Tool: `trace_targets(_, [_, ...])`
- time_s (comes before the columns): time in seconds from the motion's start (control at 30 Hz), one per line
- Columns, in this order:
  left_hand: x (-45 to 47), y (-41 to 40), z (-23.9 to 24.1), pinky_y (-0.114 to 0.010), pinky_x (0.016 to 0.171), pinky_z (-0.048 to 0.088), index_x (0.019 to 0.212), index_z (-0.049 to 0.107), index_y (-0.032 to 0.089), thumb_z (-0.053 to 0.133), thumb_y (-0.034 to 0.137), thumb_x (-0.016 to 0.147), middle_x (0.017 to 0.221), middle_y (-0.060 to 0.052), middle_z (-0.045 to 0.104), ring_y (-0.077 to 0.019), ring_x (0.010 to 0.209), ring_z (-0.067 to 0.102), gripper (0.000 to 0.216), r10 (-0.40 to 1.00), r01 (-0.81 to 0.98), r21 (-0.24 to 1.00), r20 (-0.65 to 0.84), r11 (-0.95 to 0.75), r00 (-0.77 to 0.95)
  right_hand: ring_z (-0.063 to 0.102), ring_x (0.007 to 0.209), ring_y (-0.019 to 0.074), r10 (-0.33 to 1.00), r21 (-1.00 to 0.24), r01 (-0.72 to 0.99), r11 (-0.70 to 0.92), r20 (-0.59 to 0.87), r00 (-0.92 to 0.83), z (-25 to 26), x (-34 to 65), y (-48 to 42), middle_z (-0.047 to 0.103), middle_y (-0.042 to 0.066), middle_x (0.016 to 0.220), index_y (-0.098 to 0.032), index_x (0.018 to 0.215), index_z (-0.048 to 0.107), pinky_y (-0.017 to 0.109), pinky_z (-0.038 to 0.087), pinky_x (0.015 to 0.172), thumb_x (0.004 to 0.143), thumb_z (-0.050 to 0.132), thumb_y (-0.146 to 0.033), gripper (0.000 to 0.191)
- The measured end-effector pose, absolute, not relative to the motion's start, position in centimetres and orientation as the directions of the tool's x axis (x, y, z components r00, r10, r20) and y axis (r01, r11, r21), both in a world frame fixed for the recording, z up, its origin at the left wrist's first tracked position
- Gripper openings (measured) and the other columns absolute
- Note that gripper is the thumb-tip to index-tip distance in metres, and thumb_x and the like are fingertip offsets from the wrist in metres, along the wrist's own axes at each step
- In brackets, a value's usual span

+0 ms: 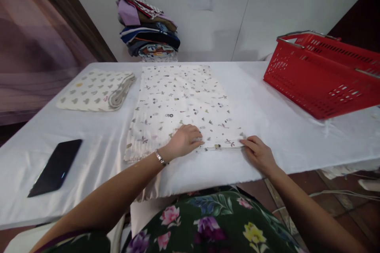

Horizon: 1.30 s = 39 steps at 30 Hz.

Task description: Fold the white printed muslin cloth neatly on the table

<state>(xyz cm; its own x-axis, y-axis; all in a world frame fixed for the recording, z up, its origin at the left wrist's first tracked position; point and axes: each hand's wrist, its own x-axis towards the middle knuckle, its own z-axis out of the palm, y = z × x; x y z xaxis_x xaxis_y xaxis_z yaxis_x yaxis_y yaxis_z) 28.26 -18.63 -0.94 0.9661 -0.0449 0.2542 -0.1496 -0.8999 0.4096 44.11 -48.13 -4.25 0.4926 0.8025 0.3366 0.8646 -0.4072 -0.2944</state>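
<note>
A white cloth with small printed motifs (178, 102) lies spread flat on the white table (282, 126) in front of me. My left hand (184, 141) rests flat on the cloth's near edge, fingers stretched out, a bracelet on the wrist. My right hand (258, 152) pinches the cloth's near right corner between curled fingers.
A folded cloth with grey heart shapes (96, 91) lies at the left. A black phone (56, 166) sits near the table's front left edge. A red basket (323, 73) stands at the right. A stack of folded fabrics (148, 25) is against the back wall.
</note>
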Motion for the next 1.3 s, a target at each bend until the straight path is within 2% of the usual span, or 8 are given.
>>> trace_targets(0.1, [26.4,-18.6,-1.0,-0.036,0.083,0.041,0.093,0.064,0.022,0.053,0.040,0.086,0.098,-0.005,0.062,-0.0197,0.092,0.055,0.023,-0.024,-0.110,0.380,0.226,-0.918,0.974,0.058,0.085,0.0161,0.809,-0.284,0.865,-0.413,0.322,0.492,-4.2,44.1,-48.2,0.058,0.006,0.098,-0.023,0.110,0.064,0.026,0.049,0.070,0.085,0.043,-0.017,0.033])
trace_targets(0.23, [25.0,-18.4,-1.2,-0.037,0.087,0.040,0.104,0.060,0.022,0.058,0.044,0.082,0.107,-0.006,0.059,-0.0213,0.100,0.052,0.032,-0.014,-0.102,0.337,0.254,-0.936,0.967,0.058,0.083,0.0159,0.814,-0.271,0.863,-0.427,0.300,0.497,-4.1,44.0,-48.2,0.057,0.005,0.098,-0.023,0.112,0.063,0.026,0.049,0.069,0.084,0.042,-0.017,0.036])
trace_targets(0.43, [23.7,-18.6,-1.1,-0.036,0.086,0.040,0.089,0.060,0.020,0.052,0.030,0.087,0.099,-0.006,0.061,-0.0195,0.095,0.053,0.014,-0.014,-0.092,0.257,0.290,-0.962,0.957,0.059,0.081,0.0161,0.814,-0.281,0.847,-0.452,0.259,0.520,-3.7,44.1,-48.0,0.058,0.004,0.098,-0.025,0.111,0.064,0.028,0.050,0.068,0.084,0.042,-0.019,0.035])
trace_targets(0.67, [24.1,-18.7,-1.4,-0.035,0.077,0.042,0.083,0.060,0.017,0.039,0.029,0.093,0.086,-0.005,0.061,-0.0186,0.083,0.053,0.026,0.049,-0.004,0.171,0.299,-0.985,0.953,0.060,0.080,0.0159,0.824,-0.239,0.849,-0.472,0.224,0.521,-3.4,44.4,-47.7,0.060,0.004,0.099,-0.026,0.111,0.064,0.028,0.049,0.066,0.083,0.043,-0.018,0.036])
trace_targets(0.87, [24.5,-19.3,-2.6,-0.032,0.078,0.045,0.092,0.059,0.017,0.039,0.022,0.092,0.099,-0.007,0.061,-0.0176,0.089,0.055,0.021,0.104,0.033,0.198,0.360,-0.980,0.927,0.059,0.085,0.0177,0.846,-0.185,0.866,-0.464,0.196,0.495,-3.1,44.4,-47.6,0.060,0.005,0.100,-0.024,0.111,0.064,0.029,0.048,0.065,0.087,0.043,-0.027,0.032])
trace_targets(1.0, [24.6,-19.5,-3.0,-0.034,0.082,0.045,0.090,0.061,0.018,0.039,0.010,0.087,0.112,-0.008,0.059,-0.0190,0.100,0.054,0.024,0.056,-0.020,0.196,0.373,-0.980,0.926,0.060,0.084,0.0169,0.852,-0.252,0.859,-0.446,0.175,0.494,-3.1,44.9,-47.6,0.060,0.005,0.100,-0.025,0.113,0.063,0.029,0.048,0.067,0.089,0.042,-0.027,0.032])
trace_targets(1.13, [24.7,-19.7,-2.8,-0.037,0.087,0.044,0.081,0.064,0.019,0.041,0.007,0.082,0.118,-0.006,0.058,-0.0210,0.105,0.052,0.026,-0.009,-0.087,0.216,0.339,-0.973,0.941,0.060,0.075,0.0146,0.847,-0.385,0.815,-0.433,0.136,0.514,-3.1,45.7,-47.5,0.060,0.003,0.094,-0.025,0.111,0.063,0.028,0.048,0.067,0.089,0.041,-0.027,0.032])
trace_targets(1.3, [25.0,-20.4,-2.0,-0.042,0.092,0.041,0.098,0.064,0.019,0.050,0.018,0.082,0.122,-0.009,0.055,-0.0239,0.109,0.051,0.021,-0.036,-0.117,0.227,0.334,-0.967,0.942,0.059,0.075,0.0154,0.859,-0.456,0.794,-0.402,0.112,0.499,-3.2,46.5,-47.1,0.058,0.003,0.088,-0.023,0.109,0.064,0.029,0.047,0.070,0.089,0.039,-0.025,0.033])
